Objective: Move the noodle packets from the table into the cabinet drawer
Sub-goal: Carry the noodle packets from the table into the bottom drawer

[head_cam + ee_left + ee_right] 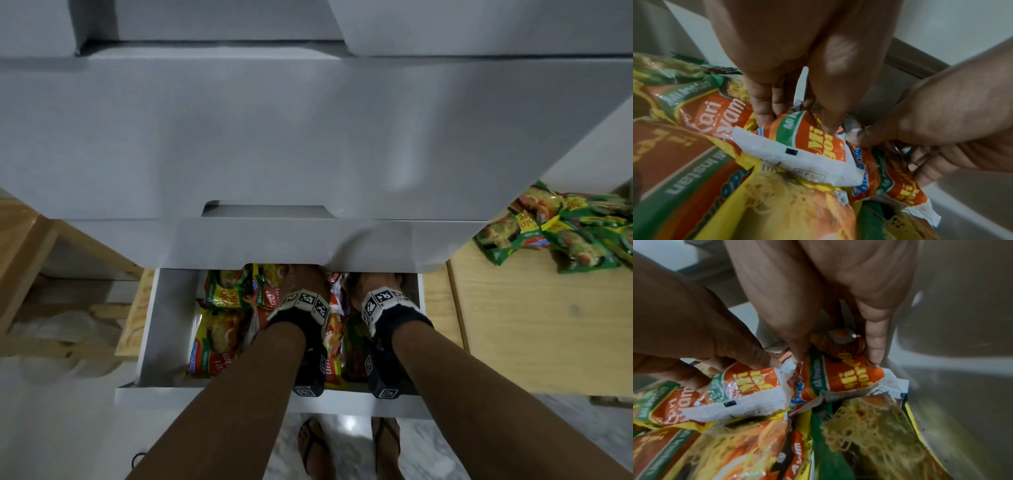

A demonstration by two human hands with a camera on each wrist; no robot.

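The pulled-out white cabinet drawer (150, 329) sits at 6 o'clock in the head view, below the tall white cabinet front (274, 137). Printed plastic noodle packets (219, 329) lie inside it, stacked from its left part across to the right wall. Both hands reach into the drawer's far end: the left hand (301, 281) at 12 o'clock of the packets, the right hand (363, 284) just beside it at 3 o'clock. A heap of green plastic noodle packets (561, 233) lies on the light wooden tabletop (534, 325) at 2 o'clock, well apart from the drawer.
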